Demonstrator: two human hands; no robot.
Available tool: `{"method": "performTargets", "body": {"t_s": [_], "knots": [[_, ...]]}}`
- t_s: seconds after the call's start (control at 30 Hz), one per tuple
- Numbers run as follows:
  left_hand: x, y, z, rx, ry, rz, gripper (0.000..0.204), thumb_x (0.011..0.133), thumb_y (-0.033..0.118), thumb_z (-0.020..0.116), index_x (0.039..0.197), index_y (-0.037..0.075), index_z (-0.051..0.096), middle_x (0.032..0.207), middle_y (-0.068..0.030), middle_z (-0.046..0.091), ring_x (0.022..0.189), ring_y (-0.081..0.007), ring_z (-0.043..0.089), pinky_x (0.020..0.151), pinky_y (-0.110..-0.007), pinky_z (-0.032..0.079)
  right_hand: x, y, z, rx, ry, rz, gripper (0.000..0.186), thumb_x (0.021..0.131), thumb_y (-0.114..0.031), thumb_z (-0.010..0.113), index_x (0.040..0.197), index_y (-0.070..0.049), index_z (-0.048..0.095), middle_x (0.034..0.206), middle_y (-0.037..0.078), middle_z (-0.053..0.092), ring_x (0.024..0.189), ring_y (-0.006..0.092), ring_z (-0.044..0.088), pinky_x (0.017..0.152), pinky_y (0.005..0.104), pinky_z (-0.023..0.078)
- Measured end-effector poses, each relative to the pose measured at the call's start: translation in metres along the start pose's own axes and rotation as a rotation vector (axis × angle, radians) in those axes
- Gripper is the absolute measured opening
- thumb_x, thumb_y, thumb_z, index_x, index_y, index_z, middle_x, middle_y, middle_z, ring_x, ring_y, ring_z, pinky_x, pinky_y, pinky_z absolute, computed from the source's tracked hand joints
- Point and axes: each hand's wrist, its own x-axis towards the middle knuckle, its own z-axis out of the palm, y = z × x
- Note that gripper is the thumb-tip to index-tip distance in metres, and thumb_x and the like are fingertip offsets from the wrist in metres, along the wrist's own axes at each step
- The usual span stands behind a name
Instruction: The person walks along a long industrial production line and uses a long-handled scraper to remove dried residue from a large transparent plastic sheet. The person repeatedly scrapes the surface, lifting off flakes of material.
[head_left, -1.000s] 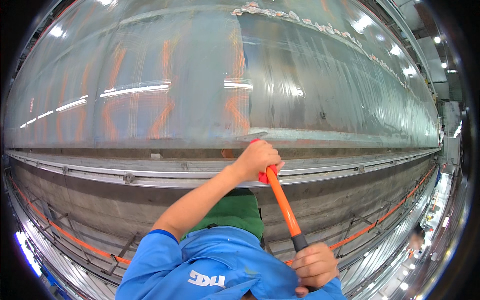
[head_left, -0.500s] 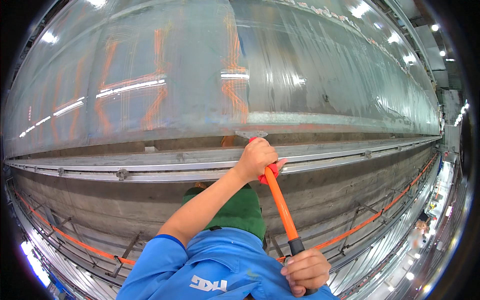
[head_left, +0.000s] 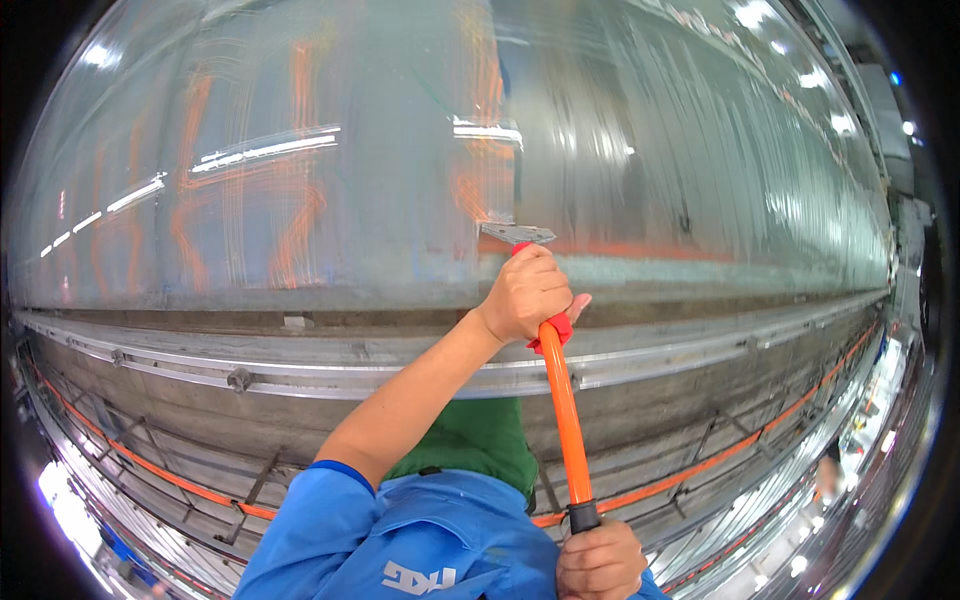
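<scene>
A long scraper with an orange handle [head_left: 566, 410] runs from my body toward a big pale grey-green glossy surface [head_left: 380, 220]. Its wide metal blade [head_left: 518, 233] lies on that surface just above its lower band, by a boundary between a hazy section and a darker streaked one. My left hand [head_left: 525, 295] is closed round the scraper's red upper grip, close behind the blade, with the thumb tip sticking out to the right. My right hand [head_left: 600, 560] grips the black lower end of the handle, low in the view beside my blue shirt.
A metal rail [head_left: 420, 376] runs crosswise below the glossy surface, above a dirty concrete band [head_left: 660, 400]. Orange bars [head_left: 650, 498] on dark brackets curve along the lower part of the view. Lit metal structures fill both lower sides.
Over the last half second the blade has risen from the surface's lower edge onto the surface, a little rightward. My left hand has moved up with it; my right hand has shifted slightly down and left.
</scene>
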Motion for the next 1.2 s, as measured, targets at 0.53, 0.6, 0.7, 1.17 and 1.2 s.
{"method": "performTargets", "body": {"t_s": [0.53, 0.6, 0.7, 1.17, 1.2], "knots": [[0.166, -0.219, -0.015, 0.097, 0.127, 0.04, 0.038, 0.071, -0.002, 0.082, 0.062, 0.008, 0.047, 0.063, -0.0057, 0.052, 0.057, -0.0271, 0.05, 0.064, -0.041, 0.049, 0.17, 0.178, -0.117, 0.135, -0.114, -0.027, 0.027, 0.08, -0.018, 0.064, 0.057, -0.004, 0.058, 0.062, 0.013, 0.067, 0.054, 0.0257, 0.069, 0.057, 0.0432, 0.062], [0.193, -0.257, -0.017, 0.132, 0.151, 0.09, 0.037, 0.073, -0.004, 0.081, 0.063, 0.008, 0.047, 0.063, -0.0063, 0.051, 0.058, -0.028, 0.05, 0.065, -0.041, 0.049, 0.201, 0.204, -0.129, 0.045, -0.139, 0.039, 0.027, 0.084, -0.016, 0.066, 0.06, -0.006, 0.057, 0.062, 0.01, 0.066, 0.054, 0.0231, 0.067, 0.058, 0.0403, 0.061], [0.246, -0.314, -0.026, 0.171, 0.173, 0.121, 0.034, 0.078, -0.001, 0.081, 0.066, 0.008, 0.05, 0.065, -0.0072, 0.05, 0.061, -0.03, 0.051, 0.067, -0.04, 0.049, 0.263, 0.249, -0.127, -0.32, -0.098, 0.157, 0.028, 0.09, -0.006, 0.067, 0.067, -0.007, 0.052, 0.061, 0.003, 0.06, 0.051, 0.0182, 0.059, 0.057, 0.035, 0.054], [0.137, -0.093, 0.0, 0.048, 0.022, -0.112, 0.032, 0.084, 0.016, 0.085, 0.071, 0.01, 0.056, 0.073, -0.0074, 0.059, 0.073, -0.031, 0.06, 0.076, -0.042, 0.051, 0.14, 0.094, -0.075, -0.149, 0.318, -0.108, 0.036, 0.092, -0.014, 0.07, 0.064, -0.009, 0.046, 0.051, 0.0, 0.051, 0.041, 0.0126, 0.045, 0.045, 0.0291, 0.042], [0.115, -0.065, -0.003, 0.045, -0.042, -0.121, 0.033, 0.083, 0.015, 0.085, 0.069, 0.01, 0.055, 0.071, -0.0071, 0.058, 0.073, -0.0304, 0.059, 0.076, -0.041, 0.051, 0.122, 0.07, -0.06, -0.176, 0.331, -0.096, 0.037, 0.092, -0.014, 0.07, 0.064, -0.01, 0.046, 0.05, 0.0, 0.05, 0.041, 0.0123, 0.045, 0.045, 0.0287, 0.043]]}}
